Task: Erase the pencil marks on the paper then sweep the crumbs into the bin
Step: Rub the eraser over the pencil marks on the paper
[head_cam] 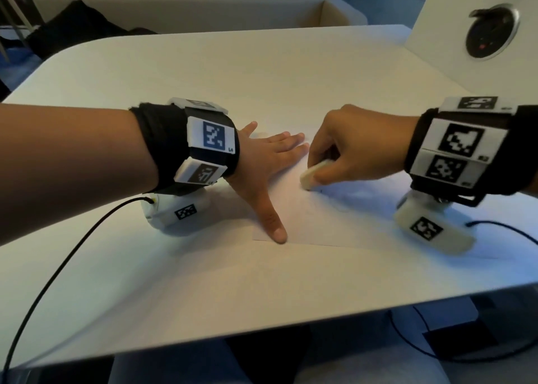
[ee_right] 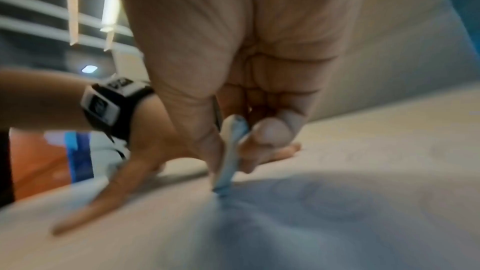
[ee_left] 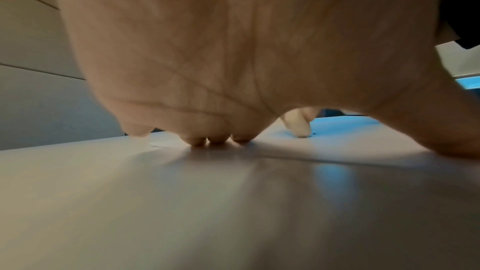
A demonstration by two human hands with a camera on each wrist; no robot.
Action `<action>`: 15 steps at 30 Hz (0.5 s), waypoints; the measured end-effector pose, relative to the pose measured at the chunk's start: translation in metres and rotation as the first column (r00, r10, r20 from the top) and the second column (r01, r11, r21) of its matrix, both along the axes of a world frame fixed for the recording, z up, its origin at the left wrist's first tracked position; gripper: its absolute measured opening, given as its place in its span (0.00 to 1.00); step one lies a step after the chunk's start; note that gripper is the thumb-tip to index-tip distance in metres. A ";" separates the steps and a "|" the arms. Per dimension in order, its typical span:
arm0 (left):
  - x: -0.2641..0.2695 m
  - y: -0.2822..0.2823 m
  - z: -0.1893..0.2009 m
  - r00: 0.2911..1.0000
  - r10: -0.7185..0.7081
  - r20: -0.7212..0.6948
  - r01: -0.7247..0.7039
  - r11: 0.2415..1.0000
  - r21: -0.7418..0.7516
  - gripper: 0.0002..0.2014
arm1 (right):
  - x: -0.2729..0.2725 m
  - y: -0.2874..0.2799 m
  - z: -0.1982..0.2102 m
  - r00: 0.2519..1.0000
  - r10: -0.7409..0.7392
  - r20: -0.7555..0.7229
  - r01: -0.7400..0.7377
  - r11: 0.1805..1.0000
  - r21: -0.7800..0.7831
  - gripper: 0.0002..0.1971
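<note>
Paper: a white sheet (head_cam: 334,217) lies flat on the white table (head_cam: 233,72), towards the person's side, its near edge running a little askew to the table edge.
Pencil marks: faint grey traces (head_cam: 321,191) show on the sheet just beside the eraser's tip; too faint to read.
Eraser: a pale, rounded block (head_cam: 316,172), tilted, its lower end pressed onto the paper near the middle of the sheet.
Right hand: the right hand (head_cam: 358,147) is clenched around the eraser, thumb on one side and curled fingers on the other, knuckles up.
Left hand: the left hand (head_cam: 263,162) is spread flat, fingers straight and fanned, thumb stretched towards the near edge; fingertips (ee_left: 219,140) and thumb press the sheet down, just left of the eraser.
Wrists: black bands with black-and-white square markers on both wrists; a thin black cable (head_cam: 58,270) trails from the left one across the table.
Background: a white panel with a round socket (head_cam: 492,31) stands at the table's far right.
</note>
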State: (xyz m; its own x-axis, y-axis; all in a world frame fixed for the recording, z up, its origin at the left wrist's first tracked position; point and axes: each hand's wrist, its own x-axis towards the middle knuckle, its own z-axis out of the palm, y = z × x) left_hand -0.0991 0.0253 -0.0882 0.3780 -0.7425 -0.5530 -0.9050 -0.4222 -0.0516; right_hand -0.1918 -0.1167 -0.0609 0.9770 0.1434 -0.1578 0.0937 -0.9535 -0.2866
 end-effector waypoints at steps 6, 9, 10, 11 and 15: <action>0.000 0.001 0.001 1.000 0.005 -0.010 -0.005 1.000 -0.002 0.76 | -0.009 0.011 -0.003 0.993 0.068 -0.091 -0.063 0.996 0.062 0.11; 0.001 0.000 -0.001 1.000 -0.005 0.004 0.005 1.000 0.008 0.75 | 0.001 0.000 -0.002 1.000 -0.014 -0.012 0.014 1.000 0.017 0.11; 0.001 0.000 -0.001 1.000 -0.005 0.002 0.005 1.000 0.006 0.75 | 0.000 -0.001 -0.002 1.000 -0.012 -0.009 0.012 1.000 0.027 0.11; 0.000 0.000 0.000 1.000 -0.001 -0.001 0.001 1.000 0.004 0.75 | -0.002 0.002 -0.003 0.999 0.014 -0.028 -0.013 0.999 0.044 0.11; 0.000 0.001 0.001 1.000 -0.001 -0.013 0.001 1.000 0.004 0.76 | -0.006 0.009 -0.002 0.992 0.065 -0.108 -0.059 0.996 0.059 0.12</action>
State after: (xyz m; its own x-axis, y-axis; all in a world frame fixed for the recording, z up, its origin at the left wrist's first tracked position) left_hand -0.0992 0.0264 -0.0873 0.3697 -0.7408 -0.5608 -0.9061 -0.4210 -0.0411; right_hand -0.1981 -0.1078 -0.0630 0.9431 0.2151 -0.2534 0.1176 -0.9290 -0.3509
